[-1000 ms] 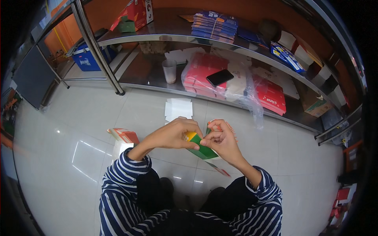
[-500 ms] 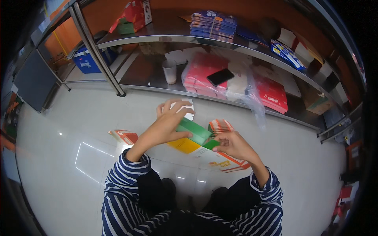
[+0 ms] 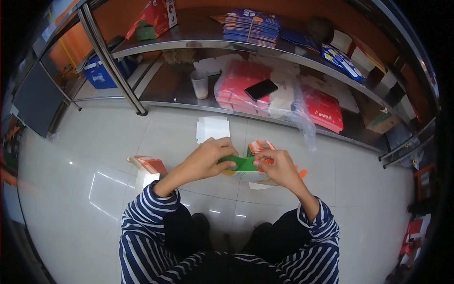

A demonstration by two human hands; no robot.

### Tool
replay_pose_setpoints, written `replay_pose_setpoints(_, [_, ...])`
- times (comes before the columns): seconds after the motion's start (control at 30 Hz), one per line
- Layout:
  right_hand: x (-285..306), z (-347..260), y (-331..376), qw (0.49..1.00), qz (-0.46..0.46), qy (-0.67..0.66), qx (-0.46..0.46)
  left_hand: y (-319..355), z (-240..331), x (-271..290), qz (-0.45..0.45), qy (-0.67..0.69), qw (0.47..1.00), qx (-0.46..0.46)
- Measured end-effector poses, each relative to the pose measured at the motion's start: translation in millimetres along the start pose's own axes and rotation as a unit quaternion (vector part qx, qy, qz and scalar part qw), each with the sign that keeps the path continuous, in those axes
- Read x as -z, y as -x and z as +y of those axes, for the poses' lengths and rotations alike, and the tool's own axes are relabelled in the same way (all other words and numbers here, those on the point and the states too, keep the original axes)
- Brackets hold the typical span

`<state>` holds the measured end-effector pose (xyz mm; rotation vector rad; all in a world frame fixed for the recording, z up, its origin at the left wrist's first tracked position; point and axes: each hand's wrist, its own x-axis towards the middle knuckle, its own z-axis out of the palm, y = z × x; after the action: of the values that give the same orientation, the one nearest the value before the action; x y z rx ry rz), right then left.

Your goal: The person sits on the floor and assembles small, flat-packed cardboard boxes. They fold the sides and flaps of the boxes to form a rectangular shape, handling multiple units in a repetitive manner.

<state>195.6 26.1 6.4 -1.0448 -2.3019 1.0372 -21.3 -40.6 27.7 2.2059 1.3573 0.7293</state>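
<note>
A flat carton blank [image 3: 242, 164] with green, white and orange panels hangs in front of me over the tiled floor. My left hand [image 3: 208, 158] pinches its left end, fingers curled over the green strip. At the right end, my right hand [image 3: 279, 166] grips the green panel, with the orange flaps showing above and beside its fingers. Both striped sleeves come up from the lower edge. Part of the carton's underside is hidden behind my hands.
A small orange and white box [image 3: 149, 166] lies on the floor at my left. White sheets [image 3: 213, 128] lie ahead. A low steel shelf [image 3: 170, 97] holds a cup [image 3: 200, 84], red packs [image 3: 239, 87] in plastic and a black phone [image 3: 261, 89].
The carton, first bunched between my hands, was stretched out slanted with my left hand raised. Now it is held level, and both hands sit closer together on it.
</note>
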Motion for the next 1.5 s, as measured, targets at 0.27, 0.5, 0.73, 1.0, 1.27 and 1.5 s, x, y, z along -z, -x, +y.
replay_pose_setpoints(0.27, [-4.2,0.9,4.8,0.998,-0.03,-0.032,0.052,0.5,10.7,-10.7,0.043,-0.102,0.967,-0.228])
replay_pose_setpoints(0.5, [0.2,-20.9,15.7,0.992,-0.048,0.079,0.084,-1.5,8.7,-19.2,0.04,-0.037,0.962,-0.268])
replay_pose_setpoints(0.73, [-1.1,-20.9,21.3,0.978,-0.035,0.138,0.153,-2.9,10.3,-22.6,0.011,-0.018,0.969,-0.248])
replay_pose_setpoints(1.0, [4.5,-21.4,21.1,0.98,-0.034,0.144,0.132,-4.2,11.4,-28.7,0.07,-0.067,0.954,-0.284])
replay_pose_setpoints(1.27, [1.9,-20.7,18.9,0.979,-0.056,0.133,0.148,-2.2,10.8,-33.2,0.065,-0.048,0.957,-0.279])
replay_pose_setpoints(1.5, [-1.5,-6.1,15.4,0.986,-0.087,0.064,0.126,-0.3,16.0,-33.5,0.02,-0.019,0.986,-0.165])
